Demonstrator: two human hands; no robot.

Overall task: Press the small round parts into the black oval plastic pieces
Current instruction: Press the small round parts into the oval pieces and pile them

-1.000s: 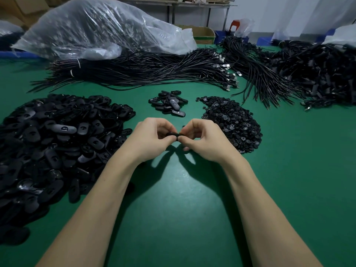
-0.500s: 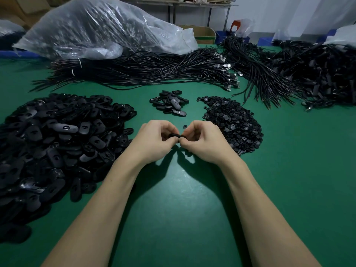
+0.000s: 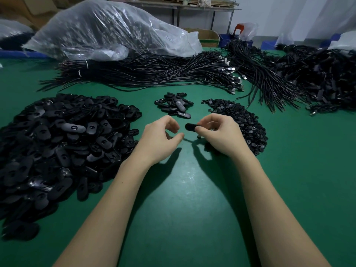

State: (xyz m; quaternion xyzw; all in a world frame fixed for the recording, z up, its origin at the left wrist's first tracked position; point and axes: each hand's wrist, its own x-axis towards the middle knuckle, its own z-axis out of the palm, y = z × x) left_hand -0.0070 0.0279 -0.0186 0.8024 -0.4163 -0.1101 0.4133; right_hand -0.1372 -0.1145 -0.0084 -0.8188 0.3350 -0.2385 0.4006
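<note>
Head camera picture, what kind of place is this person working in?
Probably a small factory assembly bench: a green worktable carries a big pile of black oval pieces, a heap of small round parts and bundled black cables, with a clear plastic sack behind.

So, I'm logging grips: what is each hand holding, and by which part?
The right hand pinches a black oval piece by its right end; its left end sticks out free. The left hand holds nothing.

Black oval piece [image 3: 190, 127] pinched in right hand [image 3: 217, 134], level above table; round-part heap [image 3: 243, 122] beside.
</note>
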